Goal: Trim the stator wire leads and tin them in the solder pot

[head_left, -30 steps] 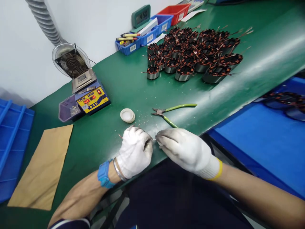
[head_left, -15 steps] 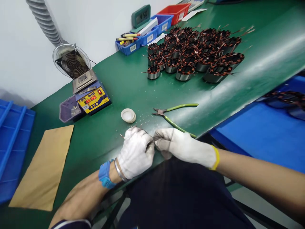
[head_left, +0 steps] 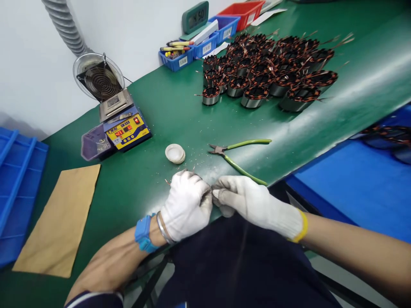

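The left hand curls around a mostly hidden part, seemingly a wound stator, while the right hand pinches its wire; many stators wait (cutters idle).

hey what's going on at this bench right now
A person in white gloves works at the near edge of a green bench. The left hand is closed around a small part, mostly hidden in its grip, and the right hand pinches at it where the fingertips meet. Green-handled cutters lie open just beyond the hands, beside a white disc. A batch of copper-wound stators sits farther back, with a soldering station off to the left.
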`<state>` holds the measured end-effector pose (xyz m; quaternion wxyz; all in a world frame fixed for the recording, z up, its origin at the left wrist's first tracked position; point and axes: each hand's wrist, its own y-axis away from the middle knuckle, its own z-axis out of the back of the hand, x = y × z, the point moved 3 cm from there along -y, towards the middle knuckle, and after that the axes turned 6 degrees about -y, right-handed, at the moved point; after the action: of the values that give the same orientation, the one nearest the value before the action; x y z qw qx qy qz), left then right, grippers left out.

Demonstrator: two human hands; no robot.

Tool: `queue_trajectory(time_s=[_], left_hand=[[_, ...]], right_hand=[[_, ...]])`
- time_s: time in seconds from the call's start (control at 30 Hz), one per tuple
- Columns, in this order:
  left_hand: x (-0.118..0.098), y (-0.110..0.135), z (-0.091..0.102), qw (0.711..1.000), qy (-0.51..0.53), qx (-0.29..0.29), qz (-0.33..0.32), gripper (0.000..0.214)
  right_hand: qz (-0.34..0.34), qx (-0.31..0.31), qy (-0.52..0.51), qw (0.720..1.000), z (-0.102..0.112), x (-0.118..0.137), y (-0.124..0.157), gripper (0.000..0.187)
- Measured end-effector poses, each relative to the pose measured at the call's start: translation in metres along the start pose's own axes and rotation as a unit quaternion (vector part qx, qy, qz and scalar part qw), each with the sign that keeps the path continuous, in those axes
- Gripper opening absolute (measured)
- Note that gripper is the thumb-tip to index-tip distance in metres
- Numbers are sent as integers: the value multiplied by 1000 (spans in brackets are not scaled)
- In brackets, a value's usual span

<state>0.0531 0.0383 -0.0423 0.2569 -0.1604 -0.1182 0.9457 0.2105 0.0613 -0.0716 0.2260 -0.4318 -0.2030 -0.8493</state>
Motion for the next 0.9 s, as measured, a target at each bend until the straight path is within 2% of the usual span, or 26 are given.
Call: queue_trajectory(time_s=[0.03,0.07,0.13,0.2,0.23,0.27,0.3,0.37,0.4,0.43,0.47,0.5,0.57,0.6,0.67,0.7,0.73,0.77,0.83,0.87,0.9], left_hand=[[0,0,0,1000,2,-3,-2,13],[-1,0,1,1000,5,-6,-3,13],[-1,0,0,1000,6,-12,-6,13],[0,0,-1,1000,4,-11,-6,13],[0,0,-1,1000,3,-8,-6,13],[0,1,-2,1000,2,-6,-6,13],[1,1,-2,1000,1,-3,-6,12],[1,1,-3,1000,-4,0,-7,12],[1,2,-3,1000,-7,2,-8,12],[1,2,-3,1000,-8,4,-7,12],[1,2,-3,1000,-8,4,-6,12],[1,2,-3,1000,-6,5,-4,12],[1,2,-4,1000,-2,3,-2,12],[0,2,-4,1000,-2,-1,-3,12],[-1,2,-3,1000,-2,-9,-7,13],[-1,2,-3,1000,-3,-13,-9,13],[-1,2,-2,1000,-4,-15,-10,13],[-1,2,-2,1000,-5,-16,-10,14],[0,1,-2,1000,-4,-15,-9,13],[0,1,-1,1000,-4,-15,-10,12],[0,1,-2,1000,-3,-15,-10,12]], right_hand=[[-28,12,-18,999,0,0,0,28],[-17,3,1,1000,2,0,1,26],[92,-49,121,987,10,2,2,21],[231,-70,235,942,14,4,5,25],[271,-67,257,925,14,4,6,26],[275,-64,251,926,14,5,5,25],[240,-64,216,944,14,5,4,24],[99,-34,62,993,12,4,-1,24],[22,0,-29,999,9,3,-2,25],[-40,37,-101,993,5,3,-2,26],[-76,58,-135,986,3,4,-1,26],[-82,54,-123,988,3,4,-1,24],[-7,-19,12,1000,9,3,2,20],[63,-56,100,991,12,3,4,20],[206,-85,230,947,11,3,9,23],[248,-83,257,930,9,3,10,24],[256,-84,257,928,9,2,11,25],[230,-82,227,943,8,1,9,25],[108,-44,83,990,7,0,4,27],[40,-5,-6,999,5,-1,2,29],[-14,38,-79,996,2,-1,1,30]])
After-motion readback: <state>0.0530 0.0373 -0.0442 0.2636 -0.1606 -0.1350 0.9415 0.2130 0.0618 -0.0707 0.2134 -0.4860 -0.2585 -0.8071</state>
